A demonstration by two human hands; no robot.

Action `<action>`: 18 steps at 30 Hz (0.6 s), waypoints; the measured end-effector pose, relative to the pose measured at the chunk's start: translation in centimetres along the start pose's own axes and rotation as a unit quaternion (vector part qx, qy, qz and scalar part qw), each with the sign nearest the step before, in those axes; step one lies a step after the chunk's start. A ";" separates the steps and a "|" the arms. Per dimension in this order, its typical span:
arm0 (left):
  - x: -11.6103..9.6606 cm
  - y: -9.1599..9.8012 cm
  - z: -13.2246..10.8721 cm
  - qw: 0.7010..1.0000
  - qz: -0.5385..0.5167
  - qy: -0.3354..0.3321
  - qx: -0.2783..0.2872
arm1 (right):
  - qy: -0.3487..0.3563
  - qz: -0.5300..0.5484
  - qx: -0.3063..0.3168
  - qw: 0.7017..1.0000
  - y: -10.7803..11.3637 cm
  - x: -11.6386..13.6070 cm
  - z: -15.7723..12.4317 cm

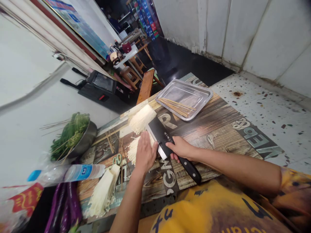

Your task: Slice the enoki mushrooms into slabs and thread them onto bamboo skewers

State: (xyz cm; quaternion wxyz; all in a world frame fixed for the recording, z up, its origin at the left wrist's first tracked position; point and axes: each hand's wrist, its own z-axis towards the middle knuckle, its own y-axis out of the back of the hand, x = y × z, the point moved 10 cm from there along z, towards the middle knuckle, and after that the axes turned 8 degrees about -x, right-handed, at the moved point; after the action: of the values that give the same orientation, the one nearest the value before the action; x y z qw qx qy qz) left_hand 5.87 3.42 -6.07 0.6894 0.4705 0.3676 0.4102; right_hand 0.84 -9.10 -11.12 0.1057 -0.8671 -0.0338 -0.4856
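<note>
My right hand (178, 149) is wrapped round the handle end of a black cleaver (159, 134), thumb on the blade. The cleaver's bright edge faces left, beside a bunch of enoki mushrooms (133, 150) on the patterned table (206, 134). Flat on that bunch lies my left hand (146, 152), fingers stretched out close to the blade. Just beyond sits a second enoki bunch (143, 118). A third bunch of enoki (104, 191) rests at the near left.
A metal tray (179, 84) with bamboo skewers (178, 106) stands at the far side. Loose skewers (110, 142) and green-handled scissors (117, 159) lie left. Further left are a bowl (85, 142) of greens, a water bottle (85, 172) and purple eggplants (64, 205).
</note>
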 end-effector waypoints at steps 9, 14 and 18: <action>0.5 0.1 0.3 0.999 -0.023 0.000 -0.023 | 0.009 -0.008 -0.024 1.000 -1.8 0.1 0.8; 0.5 -0.1 0.5 0.999 -0.016 -0.009 -0.031 | 0.015 -0.019 -0.022 0.999 -2.3 -0.6 0.2; 0.9 -0.1 0.7 1.000 -0.020 0.006 -0.023 | 0.010 -0.020 -0.021 1.000 -3.0 -1.0 -0.1</action>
State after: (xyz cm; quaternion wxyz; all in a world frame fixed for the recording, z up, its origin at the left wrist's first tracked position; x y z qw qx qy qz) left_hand 6.90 3.99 -6.07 0.7059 0.4445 0.3713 0.4077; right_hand -0.24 -6.16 -11.42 0.0774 -0.8635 -0.0401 -0.4968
